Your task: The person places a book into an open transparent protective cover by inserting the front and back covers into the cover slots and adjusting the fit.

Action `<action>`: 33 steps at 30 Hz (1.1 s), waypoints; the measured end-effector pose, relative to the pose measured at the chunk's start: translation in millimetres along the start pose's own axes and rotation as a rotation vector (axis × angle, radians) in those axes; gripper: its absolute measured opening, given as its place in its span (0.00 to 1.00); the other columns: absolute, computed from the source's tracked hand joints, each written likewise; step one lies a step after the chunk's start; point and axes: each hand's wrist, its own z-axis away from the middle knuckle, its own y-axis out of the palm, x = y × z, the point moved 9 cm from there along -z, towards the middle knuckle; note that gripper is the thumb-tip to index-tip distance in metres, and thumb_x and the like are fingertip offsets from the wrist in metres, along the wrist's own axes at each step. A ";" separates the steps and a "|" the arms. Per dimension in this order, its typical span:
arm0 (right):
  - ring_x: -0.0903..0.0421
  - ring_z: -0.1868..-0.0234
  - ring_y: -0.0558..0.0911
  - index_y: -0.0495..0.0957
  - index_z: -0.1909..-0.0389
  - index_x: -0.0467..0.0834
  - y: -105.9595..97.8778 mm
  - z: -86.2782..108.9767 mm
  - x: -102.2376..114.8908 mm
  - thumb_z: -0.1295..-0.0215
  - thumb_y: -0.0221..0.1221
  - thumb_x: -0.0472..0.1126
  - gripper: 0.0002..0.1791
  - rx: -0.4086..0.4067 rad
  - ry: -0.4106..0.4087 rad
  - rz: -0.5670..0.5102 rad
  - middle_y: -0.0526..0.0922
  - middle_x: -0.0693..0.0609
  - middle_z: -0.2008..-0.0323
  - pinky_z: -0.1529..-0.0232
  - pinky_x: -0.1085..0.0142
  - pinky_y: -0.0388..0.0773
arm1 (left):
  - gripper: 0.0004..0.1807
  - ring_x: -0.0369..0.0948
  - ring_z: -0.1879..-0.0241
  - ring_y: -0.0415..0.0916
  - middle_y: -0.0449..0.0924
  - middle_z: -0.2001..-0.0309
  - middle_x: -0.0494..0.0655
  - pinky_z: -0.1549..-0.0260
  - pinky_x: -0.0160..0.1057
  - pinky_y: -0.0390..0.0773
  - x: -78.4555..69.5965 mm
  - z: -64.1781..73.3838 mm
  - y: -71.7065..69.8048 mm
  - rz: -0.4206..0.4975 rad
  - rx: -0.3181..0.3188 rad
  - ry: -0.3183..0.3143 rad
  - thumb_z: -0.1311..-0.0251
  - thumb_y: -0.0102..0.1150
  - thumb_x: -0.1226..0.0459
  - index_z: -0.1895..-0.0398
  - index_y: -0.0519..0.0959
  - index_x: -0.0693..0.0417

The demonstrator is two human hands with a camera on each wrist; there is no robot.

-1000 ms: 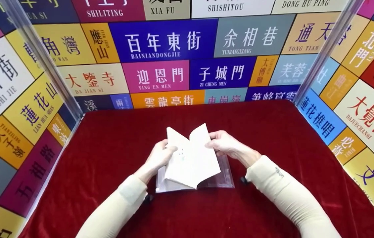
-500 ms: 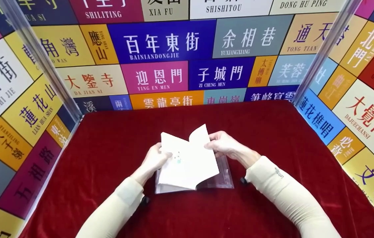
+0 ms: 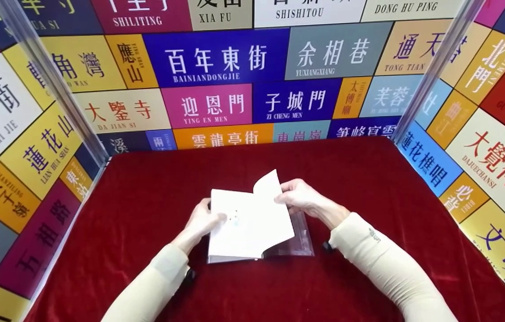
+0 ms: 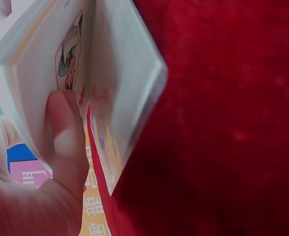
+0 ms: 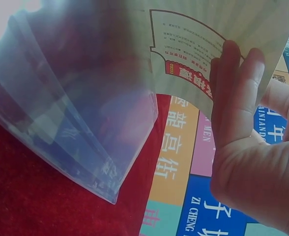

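A thin open book [image 3: 246, 226] with white pages is held above the red cloth. My left hand [image 3: 201, 223] grips its left side, thumb on the page and fingers behind. A small picture shows above that thumb in the left wrist view, and a pale, glossy panel [image 4: 122, 83] angles away beside the page. My right hand [image 3: 304, 197] pinches the raised right half, thumb in front. In the right wrist view its fingers lie against the cream cover [image 5: 184, 37] with red print. A clear plastic book cover [image 3: 295, 243] spreads beneath the right half, apart from that cream cover.
Red velvet cloth [image 3: 154, 179] covers the table. Panels with large Chinese characters [image 3: 216, 58] enclose it at the back and both sides. Metal corner posts [image 3: 427, 71] stand at the back left and right.
My left hand has moved left and toward the body, laying the book's left half down flatter over the plastic. My right hand stays nearly in place, holding the right half up.
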 end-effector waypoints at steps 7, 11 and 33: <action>0.58 0.66 0.93 0.88 0.46 0.35 -1.3 -0.4 -3.7 0.30 0.64 0.33 0.15 -0.020 0.021 0.017 0.94 0.53 0.65 0.65 0.64 0.91 | 0.44 0.55 0.37 0.82 0.84 0.32 0.65 0.31 0.56 0.81 -0.6 -0.4 -4.3 -0.178 -0.037 0.032 0.44 0.68 0.64 0.20 0.69 0.65; 0.59 0.66 0.93 0.89 0.47 0.36 -1.3 -0.9 -4.2 0.30 0.64 0.32 0.14 -0.021 0.018 0.009 0.94 0.54 0.65 0.65 0.64 0.91 | 0.45 0.56 0.40 0.85 0.86 0.35 0.66 0.35 0.57 0.85 -1.2 -1.7 -5.2 -0.258 -0.057 0.063 0.45 0.69 0.63 0.21 0.70 0.64; 0.61 0.68 0.91 0.88 0.46 0.33 -1.9 -2.5 -6.4 0.30 0.65 0.32 0.14 -0.008 0.006 0.023 0.93 0.55 0.67 0.68 0.67 0.90 | 0.20 0.51 0.62 0.84 0.88 0.63 0.54 0.57 0.56 0.87 -7.6 5.4 -12.5 -0.582 -0.095 0.094 0.48 0.74 0.53 0.57 0.84 0.56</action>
